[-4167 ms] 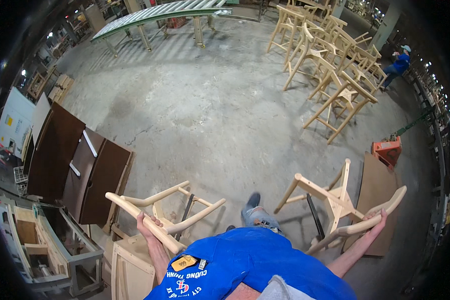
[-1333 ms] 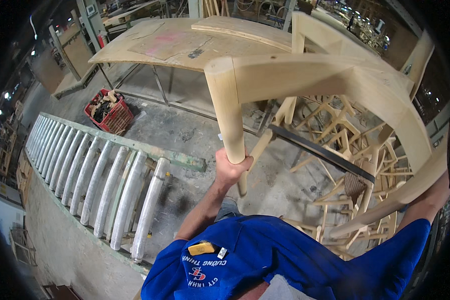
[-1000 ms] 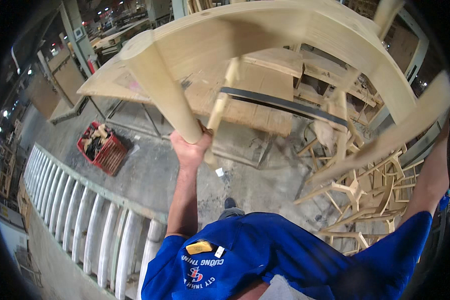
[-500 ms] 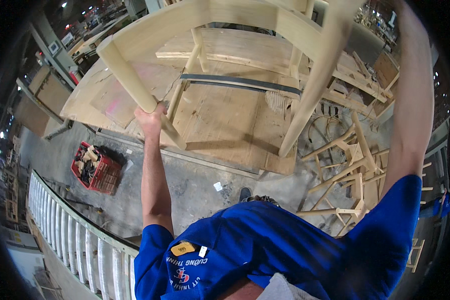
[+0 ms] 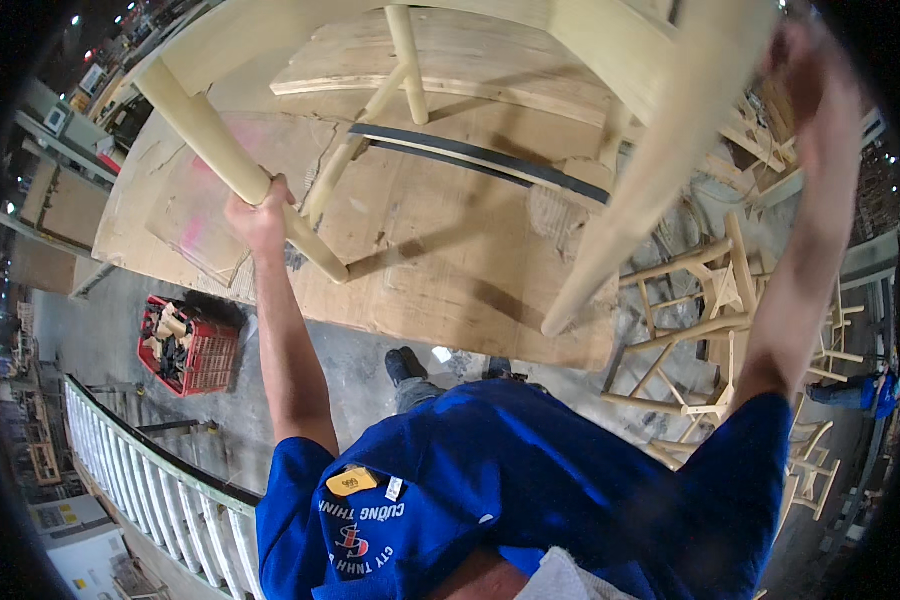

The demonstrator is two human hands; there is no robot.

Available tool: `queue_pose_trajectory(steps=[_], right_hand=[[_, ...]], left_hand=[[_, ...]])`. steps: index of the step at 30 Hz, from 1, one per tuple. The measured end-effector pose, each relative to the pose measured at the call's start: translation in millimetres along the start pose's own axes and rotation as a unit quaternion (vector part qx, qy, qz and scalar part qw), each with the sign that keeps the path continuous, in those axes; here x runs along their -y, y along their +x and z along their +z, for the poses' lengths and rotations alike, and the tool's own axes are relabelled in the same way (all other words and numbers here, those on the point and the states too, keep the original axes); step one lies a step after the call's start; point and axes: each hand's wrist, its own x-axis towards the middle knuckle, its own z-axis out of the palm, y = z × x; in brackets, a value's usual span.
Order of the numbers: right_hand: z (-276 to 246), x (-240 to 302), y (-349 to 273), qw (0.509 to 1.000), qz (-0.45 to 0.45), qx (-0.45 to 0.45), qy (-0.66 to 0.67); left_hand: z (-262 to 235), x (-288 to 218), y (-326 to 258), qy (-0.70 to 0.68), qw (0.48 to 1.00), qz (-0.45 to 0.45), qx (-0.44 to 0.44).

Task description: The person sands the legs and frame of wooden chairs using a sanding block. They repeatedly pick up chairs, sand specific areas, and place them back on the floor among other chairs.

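A pale wooden chair frame (image 5: pixel 670 170) stands on a worn wooden work table (image 5: pixel 440 240), its legs pointing toward me. My left hand (image 5: pixel 260 215) is closed round the near left leg, a little above its foot. At the upper right, beyond the near right leg, my raised right hand (image 5: pixel 805 65) is smeared by motion. Its fingers do not show clearly, nor whether it touches the frame. A dark padded strip (image 5: pixel 480 158) runs across the table beneath the frame.
On the floor to the left sits a red plastic crate (image 5: pixel 205 355) of wood offcuts. A roller conveyor (image 5: pixel 160 480) curves along the lower left. Several wooden chair frames (image 5: pixel 710 330) are stacked at the right. Farther right is another person in blue (image 5: pixel 878 395).
The chair frame appears nearer and lower left in view, my left hand still on its leg. My right hand has come into view at the upper right. My body is closer to the table.
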Motion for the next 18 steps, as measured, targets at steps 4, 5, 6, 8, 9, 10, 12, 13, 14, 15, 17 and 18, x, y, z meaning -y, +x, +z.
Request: queue_pose_trajectory(steps=[4, 5, 6, 8, 9, 10, 12, 13, 14, 15, 17, 18], right_hand=[[35.7, -115.8, -140.3, 0.958, 0.197, -0.207, -0.005], [53.5, -127.7, -172.4, 0.953, 0.217, -0.209, -0.029], [76.4, -130.2, -201.9, 0.950, 0.234, -0.207, -0.005], [114.5, -128.6, -256.0, 0.939, 0.260, -0.223, 0.010], [131.1, -133.5, -278.4, 0.936, 0.246, -0.251, -0.030], [147.4, -136.3, -304.7, 0.928, 0.233, -0.282, -0.075], [167.8, -125.6, -336.1, 0.907, 0.246, -0.325, -0.111], [173.5, -124.2, -343.8, 0.893, 0.271, -0.346, -0.099], [178.6, -123.6, -350.6, 0.878, 0.296, -0.367, -0.081], [182.2, -118.0, -350.2, 0.865, 0.319, -0.378, -0.082], [181.1, -105.0, -332.8, 0.849, 0.362, -0.376, -0.078], [178.8, -108.8, -327.4, 0.859, 0.358, -0.363, -0.051]], left_hand=[[-13.1, 9.8, 18.0, -0.010, 0.997, 0.011, 0.076], [-16.1, 16.8, 20.7, -0.025, 0.992, 0.008, 0.123], [-19.4, 15.1, 18.9, -0.028, 0.990, -0.010, 0.139], [-22.1, 3.8, 19.6, -0.049, 0.980, -0.052, 0.185], [-30.4, 6.2, 24.3, -0.024, 0.976, -0.055, 0.208], [-37.0, 10.8, 27.8, -0.003, 0.970, -0.056, 0.236], [-45.1, 8.2, 22.5, 0.008, 0.968, -0.068, 0.240], [-46.1, 3.7, 17.1, -0.001, 0.972, -0.080, 0.221], [-45.0, -8.0, 16.3, 0.029, 0.979, 0.014, 0.201], [-47.1, -18.2, 16.6, 0.057, 0.978, 0.108, 0.170], [-58.6, -1.4, 11.6, -0.014, 0.974, 0.211, 0.077], [-59.4, 5.8, 6.4, -0.072, 0.962, 0.251, 0.084]])
